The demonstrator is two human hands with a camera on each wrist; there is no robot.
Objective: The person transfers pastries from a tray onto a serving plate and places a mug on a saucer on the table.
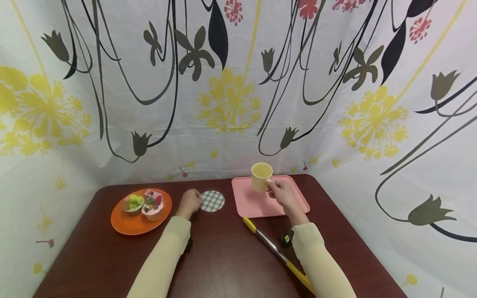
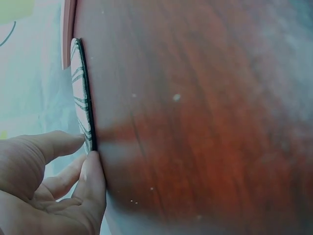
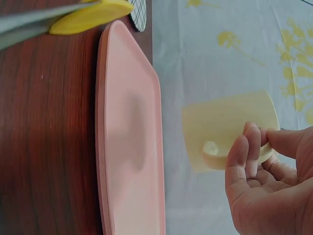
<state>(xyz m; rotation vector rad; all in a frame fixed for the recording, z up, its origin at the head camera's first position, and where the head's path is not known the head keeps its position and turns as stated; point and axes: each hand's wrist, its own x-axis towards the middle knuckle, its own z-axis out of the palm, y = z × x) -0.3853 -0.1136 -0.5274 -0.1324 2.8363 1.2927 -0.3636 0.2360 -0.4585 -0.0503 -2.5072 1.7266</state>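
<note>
My right hand (image 1: 281,193) grips the handle of a pale yellow mug (image 1: 259,178) and holds it upright above the pink tray (image 1: 244,207). A gap between mug and tray shows in the right wrist view, where the fingers (image 3: 238,164) curl round the handle. On the table's left half, my left hand (image 1: 189,203) pinches the near-left edge of a round checked coaster (image 1: 213,201). Thumb and fingertips meet at the coaster's rim (image 2: 81,98) in the left wrist view; the coaster lies flat at the tabletop or very close to it.
An orange plate (image 1: 126,225) with several small cakes (image 1: 152,207) stands left of my left hand. Tongs with yellow ends and a metal middle (image 1: 269,243) lie slantwise before the tray, partly under my right forearm. A patterned curtain (image 1: 238,145) hangs behind the dark red-brown table (image 1: 231,260).
</note>
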